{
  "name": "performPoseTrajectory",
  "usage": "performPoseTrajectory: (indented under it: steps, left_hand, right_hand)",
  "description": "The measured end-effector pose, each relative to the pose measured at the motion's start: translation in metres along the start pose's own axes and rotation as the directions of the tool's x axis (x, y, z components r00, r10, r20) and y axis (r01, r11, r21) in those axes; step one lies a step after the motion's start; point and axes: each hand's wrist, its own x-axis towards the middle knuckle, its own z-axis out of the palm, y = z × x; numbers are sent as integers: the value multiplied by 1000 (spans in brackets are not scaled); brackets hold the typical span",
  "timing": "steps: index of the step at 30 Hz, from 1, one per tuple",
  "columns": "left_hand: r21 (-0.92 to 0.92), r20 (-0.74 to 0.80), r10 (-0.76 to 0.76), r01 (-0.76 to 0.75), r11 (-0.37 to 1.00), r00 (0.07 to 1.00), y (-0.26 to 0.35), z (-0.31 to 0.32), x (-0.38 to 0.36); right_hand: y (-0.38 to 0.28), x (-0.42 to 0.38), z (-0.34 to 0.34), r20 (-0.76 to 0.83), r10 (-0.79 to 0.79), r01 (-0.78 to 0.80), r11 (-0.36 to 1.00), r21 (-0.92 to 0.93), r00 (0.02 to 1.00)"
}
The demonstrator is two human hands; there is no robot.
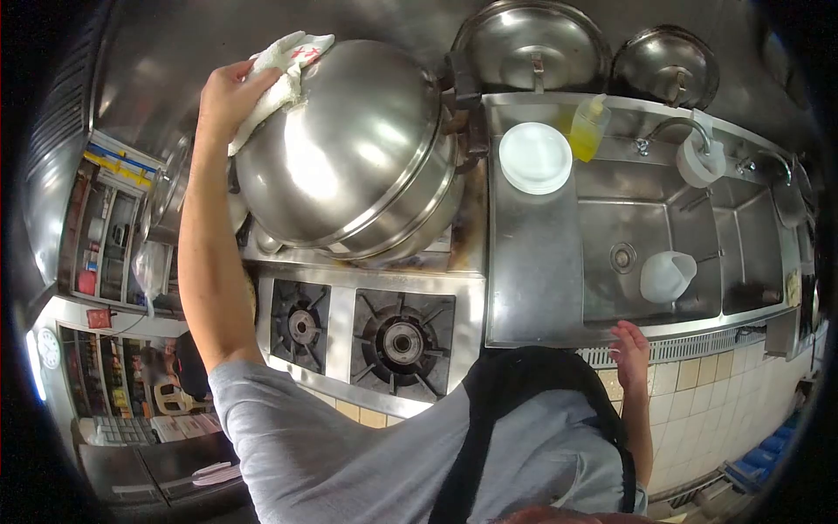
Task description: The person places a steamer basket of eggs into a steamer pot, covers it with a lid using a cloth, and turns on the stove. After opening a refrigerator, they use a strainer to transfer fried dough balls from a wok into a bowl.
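My left hand [229,94], at the end of an outstretched arm, grips a white cloth [284,83] with red marks. The cloth lies against the far left side of a large domed steel pot [358,131]. The pot stands on the back of the stove, its dark handle [464,105] facing the sink side. My right hand [630,351] hangs near the front edge of the sink, fingers apart and slightly bent, holding nothing. Nearest to it in the steel sink [602,288] is a white plastic jug [670,276] lying in the basin.
Two gas burners [401,342] are at the stove's front. A stack of white plates [535,157] and a bottle of yellow liquid [588,129] stand by the sink. A faucet [672,129] arches over a white container [698,162]. Two steel lids [532,44] lean at the back.
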Motion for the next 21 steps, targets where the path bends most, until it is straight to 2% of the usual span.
performPoseTrajectory:
  steps: [3, 6, 9, 11, 12, 14, 15, 16, 18, 20, 21]
  left_hand:
    - [36, -25, -3, 4, 999, 1000, 4, 1, -10]
    - [154, -127, 56, -36, 987, 990, 9, 9, -20]
    - [324, -56, 69, -48, 945, 996, 4, 5, -9]
    - [414, 2, 13, -13, 910, 1000, 16, -6, -25]
    - [422, -129, 122, -57, 905, 984, 16, -6, -36]
    - [469, -368, 335, -138, 872, 867, 12, -8, -59]
    - [344, -397, 301, -164, 925, 867, 27, -20, -84]
    - [281, -484, 344, -230, 932, 805, 27, -25, -105]
    - [84, -550, 272, -272, 959, 790, 28, -32, -167]
    - [40, -567, 160, -167, 985, 808, 22, -32, -246]
    - [-123, -582, -39, -41, 992, 812, 16, -25, -293]
  right_hand:
    - [0, -2, 7, 34, 17, -18, 1000, 19, 999]
    - [3, 3, 13, 68, -9, 9, 1000, 1, 998]
    - [-2, 9, 36, 165, -10, 30, 992, -120, 986]
    - [-14, 12, 54, 256, 1, 75, 955, -288, 967]
    - [-20, 13, 61, 302, 16, 102, 923, -370, 953]
    - [-28, 18, 67, 393, 3, 175, 893, -415, 920]
    - [-25, 27, 66, 415, 19, 186, 874, -449, 910]
    - [-22, 39, 65, 439, 37, 200, 853, -482, 898]
    - [1, 70, 50, 559, -39, 439, 666, -603, 828]
    - [1, 89, 51, 705, -97, 660, 459, -595, 703]
    - [-7, 80, 62, 777, -117, 755, 364, -546, 618]
